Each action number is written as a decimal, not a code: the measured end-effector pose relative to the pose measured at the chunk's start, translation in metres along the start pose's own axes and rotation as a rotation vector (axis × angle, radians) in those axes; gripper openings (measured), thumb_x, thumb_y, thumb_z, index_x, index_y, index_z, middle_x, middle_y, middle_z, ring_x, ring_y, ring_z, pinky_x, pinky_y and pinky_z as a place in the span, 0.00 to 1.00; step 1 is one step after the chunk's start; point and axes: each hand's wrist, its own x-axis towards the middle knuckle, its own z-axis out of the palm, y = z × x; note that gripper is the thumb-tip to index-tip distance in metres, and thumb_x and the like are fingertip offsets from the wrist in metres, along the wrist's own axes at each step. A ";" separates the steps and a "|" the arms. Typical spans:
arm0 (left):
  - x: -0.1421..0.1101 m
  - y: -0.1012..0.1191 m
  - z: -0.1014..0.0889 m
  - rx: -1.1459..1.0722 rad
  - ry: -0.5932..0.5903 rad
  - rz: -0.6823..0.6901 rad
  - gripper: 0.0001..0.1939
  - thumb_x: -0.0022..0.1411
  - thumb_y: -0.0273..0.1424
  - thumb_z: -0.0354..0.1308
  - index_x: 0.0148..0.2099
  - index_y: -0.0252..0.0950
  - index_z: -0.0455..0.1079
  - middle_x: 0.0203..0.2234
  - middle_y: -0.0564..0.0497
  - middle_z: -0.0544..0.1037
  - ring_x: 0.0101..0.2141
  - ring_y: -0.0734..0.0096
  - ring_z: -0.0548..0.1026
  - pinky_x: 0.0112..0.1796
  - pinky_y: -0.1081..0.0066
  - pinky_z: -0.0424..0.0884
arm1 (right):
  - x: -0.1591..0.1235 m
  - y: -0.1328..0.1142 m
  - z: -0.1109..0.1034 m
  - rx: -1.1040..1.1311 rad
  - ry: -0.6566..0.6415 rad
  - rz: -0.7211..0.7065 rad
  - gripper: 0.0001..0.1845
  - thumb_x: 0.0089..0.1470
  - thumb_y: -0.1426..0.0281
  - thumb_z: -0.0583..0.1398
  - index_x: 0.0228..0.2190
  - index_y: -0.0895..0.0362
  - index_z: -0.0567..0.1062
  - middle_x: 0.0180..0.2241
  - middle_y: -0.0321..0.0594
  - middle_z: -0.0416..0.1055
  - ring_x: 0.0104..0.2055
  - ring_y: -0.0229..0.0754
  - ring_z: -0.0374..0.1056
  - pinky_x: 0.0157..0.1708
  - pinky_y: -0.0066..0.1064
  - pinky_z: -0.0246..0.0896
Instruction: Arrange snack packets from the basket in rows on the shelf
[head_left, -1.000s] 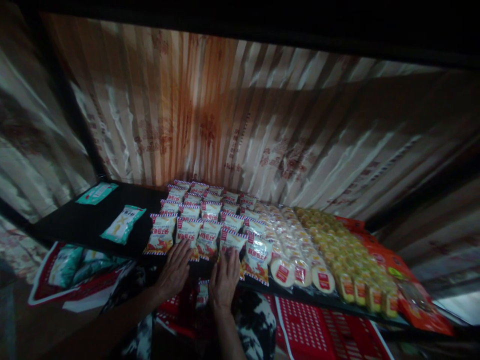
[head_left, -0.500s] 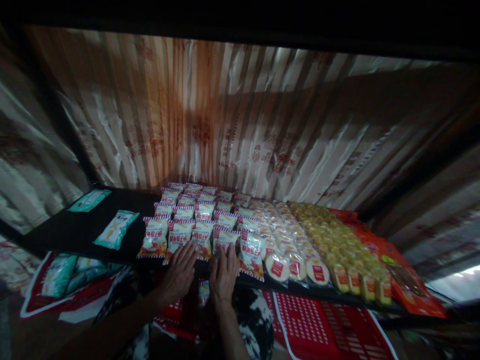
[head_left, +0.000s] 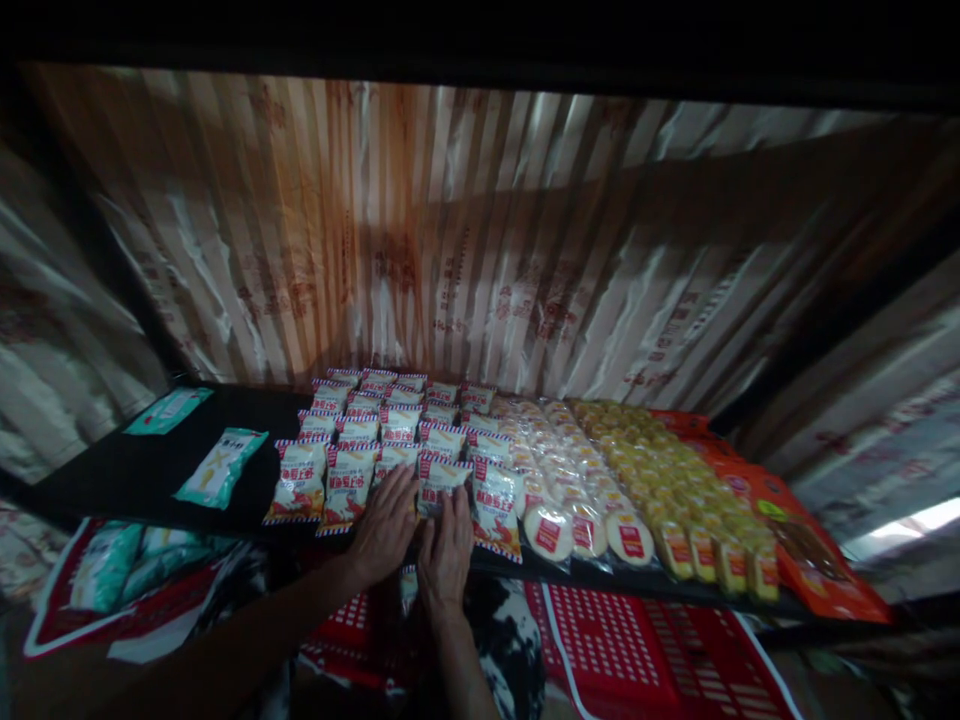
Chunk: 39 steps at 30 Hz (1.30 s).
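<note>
Rows of small white, red and blue snack packets [head_left: 350, 480] lie on a black shelf [head_left: 247, 520]. My left hand [head_left: 385, 528] rests with fingers stretched out on the lower part of a front-row packet [head_left: 395, 457]. Beside it, my right hand [head_left: 448, 550] lies with its fingers extended over the adjoining front packet [head_left: 442, 472]. Neither hand is wrapped round a packet. To the right of my hands is the end front packet [head_left: 496, 500], next to round wrapped cakes [head_left: 547, 532].
Two teal packets [head_left: 221, 468] lie on the shelf's left. Yellow wrapped cakes [head_left: 675, 545] and orange bags [head_left: 832, 570] fill the right end. Below are a red basket [head_left: 45, 600] with teal packets and another red basket [head_left: 622, 640]. A striped curtain [head_left: 480, 250] hangs behind.
My left hand has shifted right, from the second front packet to the third. The right hand stays on the fourth packet. The view has moved slightly.
</note>
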 end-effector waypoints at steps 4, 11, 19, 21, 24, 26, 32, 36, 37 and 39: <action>0.012 0.004 0.008 0.021 -0.018 -0.037 0.26 0.63 0.26 0.40 0.63 0.31 0.50 0.61 0.41 0.58 0.62 0.60 0.50 0.57 0.54 0.57 | 0.002 0.003 0.000 0.019 -0.003 0.003 0.25 0.61 0.68 0.46 0.59 0.60 0.54 0.61 0.57 0.50 0.63 0.52 0.47 0.52 0.52 0.56; 0.010 0.006 0.019 0.065 -0.026 0.033 0.25 0.63 0.27 0.40 0.62 0.29 0.52 0.60 0.40 0.59 0.62 0.62 0.50 0.58 0.54 0.54 | 0.006 0.006 0.002 0.066 0.003 0.023 0.25 0.61 0.67 0.47 0.58 0.61 0.56 0.60 0.58 0.53 0.62 0.51 0.49 0.51 0.50 0.58; 0.014 0.007 0.017 0.063 -0.001 0.051 0.23 0.63 0.26 0.41 0.60 0.28 0.56 0.60 0.38 0.60 0.63 0.62 0.50 0.58 0.54 0.54 | 0.008 0.007 0.005 0.067 0.041 -0.001 0.24 0.60 0.70 0.47 0.58 0.61 0.56 0.59 0.58 0.55 0.62 0.51 0.51 0.51 0.49 0.59; 0.019 0.007 0.014 0.034 0.017 0.049 0.23 0.63 0.25 0.41 0.60 0.29 0.56 0.60 0.39 0.60 0.63 0.62 0.49 0.58 0.53 0.55 | 0.007 0.008 0.004 0.068 0.060 -0.014 0.25 0.60 0.70 0.48 0.58 0.62 0.56 0.59 0.58 0.54 0.62 0.51 0.51 0.51 0.49 0.59; 0.031 0.007 0.011 -0.003 0.023 0.028 0.22 0.64 0.26 0.40 0.60 0.31 0.55 0.60 0.40 0.59 0.63 0.63 0.50 0.57 0.54 0.58 | 0.006 0.007 0.003 0.052 0.077 -0.031 0.26 0.60 0.71 0.49 0.58 0.62 0.55 0.58 0.59 0.56 0.61 0.52 0.51 0.50 0.49 0.59; 0.042 0.005 0.011 -0.015 0.017 0.003 0.21 0.65 0.26 0.40 0.59 0.31 0.56 0.59 0.40 0.60 0.62 0.63 0.52 0.57 0.54 0.59 | 0.005 0.006 0.002 0.028 0.078 -0.041 0.26 0.60 0.70 0.49 0.58 0.62 0.55 0.57 0.58 0.57 0.60 0.53 0.53 0.49 0.49 0.60; 0.078 -0.005 0.020 -0.004 -0.039 -0.088 0.20 0.64 0.27 0.40 0.57 0.29 0.60 0.58 0.39 0.63 0.61 0.62 0.54 0.58 0.55 0.59 | 0.006 0.004 0.003 0.002 0.082 -0.019 0.25 0.61 0.69 0.49 0.58 0.62 0.57 0.56 0.58 0.59 0.60 0.51 0.55 0.49 0.46 0.60; 0.106 -0.010 0.029 -0.004 -0.109 -0.126 0.22 0.64 0.29 0.41 0.58 0.29 0.58 0.58 0.39 0.63 0.61 0.62 0.56 0.58 0.56 0.57 | 0.006 0.003 0.004 0.007 0.081 0.010 0.24 0.60 0.69 0.49 0.56 0.63 0.59 0.56 0.57 0.60 0.59 0.51 0.55 0.49 0.45 0.60; 0.113 -0.011 0.031 -0.001 -0.124 -0.149 0.22 0.64 0.29 0.42 0.58 0.29 0.59 0.58 0.40 0.63 0.60 0.62 0.56 0.58 0.56 0.58 | 0.006 0.004 0.004 0.011 0.083 0.013 0.23 0.60 0.70 0.49 0.56 0.63 0.59 0.56 0.57 0.60 0.59 0.51 0.55 0.49 0.45 0.60; 0.125 -0.011 0.035 0.007 -0.160 -0.192 0.21 0.64 0.30 0.42 0.56 0.29 0.61 0.57 0.41 0.65 0.60 0.62 0.58 0.57 0.57 0.59 | 0.006 0.004 0.005 0.014 0.084 0.015 0.23 0.60 0.70 0.49 0.56 0.63 0.60 0.56 0.57 0.60 0.59 0.51 0.55 0.49 0.45 0.60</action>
